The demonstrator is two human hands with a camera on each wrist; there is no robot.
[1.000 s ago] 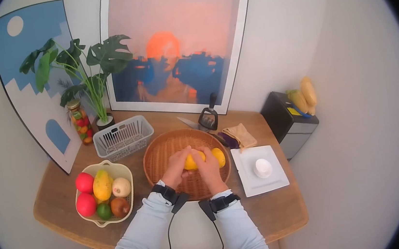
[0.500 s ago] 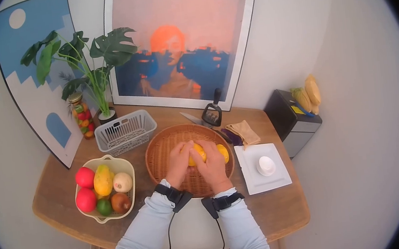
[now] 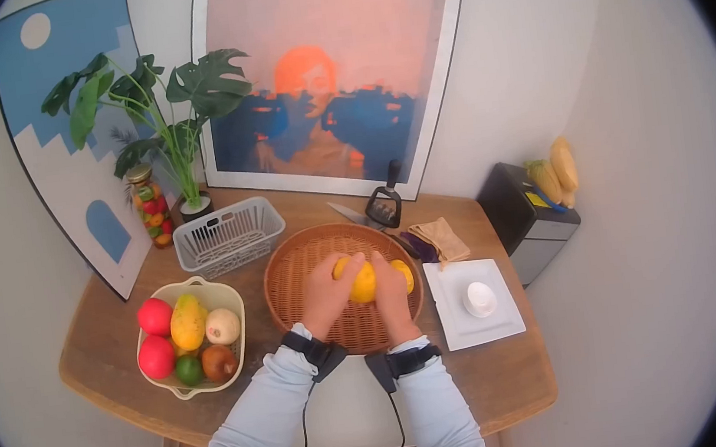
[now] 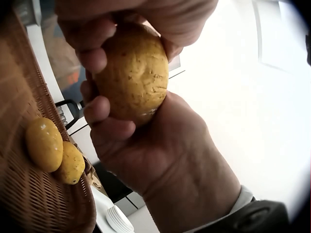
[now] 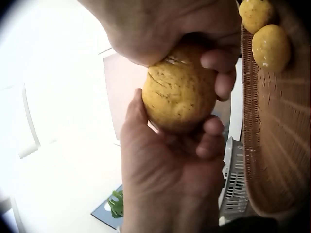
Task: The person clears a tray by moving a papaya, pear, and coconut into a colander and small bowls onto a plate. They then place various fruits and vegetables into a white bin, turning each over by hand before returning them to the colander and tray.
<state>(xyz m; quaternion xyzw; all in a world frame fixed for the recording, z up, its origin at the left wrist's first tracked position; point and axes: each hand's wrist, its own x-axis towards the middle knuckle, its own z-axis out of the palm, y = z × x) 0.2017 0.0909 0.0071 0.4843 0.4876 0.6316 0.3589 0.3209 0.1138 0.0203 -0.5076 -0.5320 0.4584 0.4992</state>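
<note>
Both hands grip one yellow potato [image 3: 362, 286] between them, above a round brown wicker basket [image 3: 285, 275]. My left hand [image 3: 324, 295] curls round its left side, and my right hand [image 3: 393, 298] holds the right side. Specks and shallow creases mark its skin in the left wrist view, where the right hand [image 4: 155, 150] is below and the left hand at the top. Two more potatoes, one larger [image 4: 44, 144] and one partly behind it [image 4: 71, 163], lie inside the basket. The right hand partly hides them in the head view.
At the left stands a cream basket [image 3: 237, 345] of fruit and vegetables. Behind are a grey plastic basket [image 3: 228, 235], a jar [image 3: 150, 212], a potted plant [image 3: 187, 158], a knife [image 3: 348, 213] and a black-handled grater [image 3: 385, 207]. A white plate [image 3: 500, 326] with small bowls [image 3: 479, 299] sits right.
The hands have shifted on the potato, which they covered more half a second ago; more of it shows between them now. The head view has moved slightly.
</note>
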